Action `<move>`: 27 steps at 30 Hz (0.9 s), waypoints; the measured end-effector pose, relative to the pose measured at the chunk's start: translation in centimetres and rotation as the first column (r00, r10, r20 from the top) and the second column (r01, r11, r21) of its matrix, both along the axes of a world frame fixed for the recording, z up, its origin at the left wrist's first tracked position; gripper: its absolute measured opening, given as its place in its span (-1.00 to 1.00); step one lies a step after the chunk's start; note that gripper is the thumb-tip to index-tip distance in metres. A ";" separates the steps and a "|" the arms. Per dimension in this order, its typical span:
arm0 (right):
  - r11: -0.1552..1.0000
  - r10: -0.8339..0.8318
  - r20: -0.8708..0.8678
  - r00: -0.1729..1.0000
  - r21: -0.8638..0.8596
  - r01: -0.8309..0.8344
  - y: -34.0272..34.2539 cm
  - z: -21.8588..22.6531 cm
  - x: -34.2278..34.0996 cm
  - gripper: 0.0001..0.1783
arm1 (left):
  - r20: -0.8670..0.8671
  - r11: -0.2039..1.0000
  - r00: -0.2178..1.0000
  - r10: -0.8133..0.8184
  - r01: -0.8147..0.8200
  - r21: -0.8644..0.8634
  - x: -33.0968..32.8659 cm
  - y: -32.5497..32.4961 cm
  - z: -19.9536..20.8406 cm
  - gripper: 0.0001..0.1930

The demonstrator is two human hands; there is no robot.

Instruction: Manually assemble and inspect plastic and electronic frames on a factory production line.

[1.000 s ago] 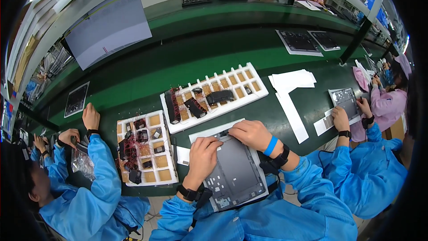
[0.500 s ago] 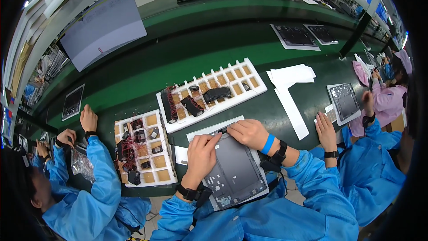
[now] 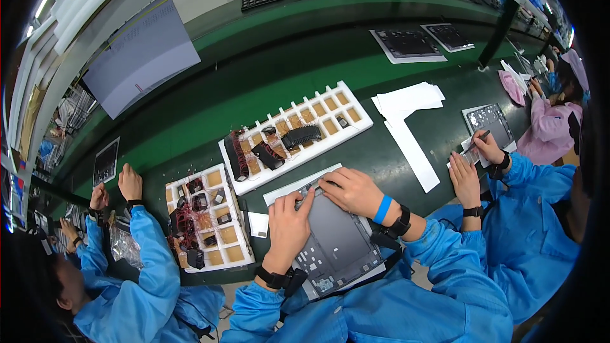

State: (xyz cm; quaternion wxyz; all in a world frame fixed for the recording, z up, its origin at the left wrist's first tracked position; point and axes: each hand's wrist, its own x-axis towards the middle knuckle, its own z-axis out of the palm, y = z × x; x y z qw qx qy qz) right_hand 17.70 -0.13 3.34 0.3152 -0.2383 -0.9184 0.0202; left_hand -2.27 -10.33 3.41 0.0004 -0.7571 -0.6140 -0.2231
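A dark grey tablet housing lies tilted before me on a white sheet, with small white pads and bare metal at its near end. At the housing's far edge, my left hand presses with curled fingers, thumb and index close together. My right hand bends over the same edge just to the right, fingertips pinched down near the left ones. Something small and black shows between the fingertips, mostly hidden by them; its kind cannot be made out.
Two white foam trays hold black parts with thin red wires. White paper strips lie to the right. Co-workers in blue sit on both sides; the right one holds a dark pen-like tool by another housing. More housings lie farther back.
My fingers have closed in over the small black part at the housing's edge, which shows less. The right co-worker's hand has come down with the tool. The view has shifted slightly.
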 end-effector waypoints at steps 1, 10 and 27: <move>1.000 -0.003 -0.028 1.000 -0.004 0.003 0.0 -0.4 0.0 -0.78 | -0.005 1.000 1.000 0.001 -0.001 -0.002 0.0 -0.1 -0.2 -0.45; 0.999 0.018 -0.108 0.994 -0.032 -0.022 0.0 -1.0 0.6 -0.86 | 0.000 0.999 1.000 0.007 -0.007 -0.040 1.0 0.0 0.8 -0.45; 0.990 -0.101 -0.231 0.968 -0.124 0.073 -1.5 -0.6 1.3 -0.83 | 0.278 0.982 0.956 -0.095 0.136 -0.132 -2.2 1.3 1.0 -0.59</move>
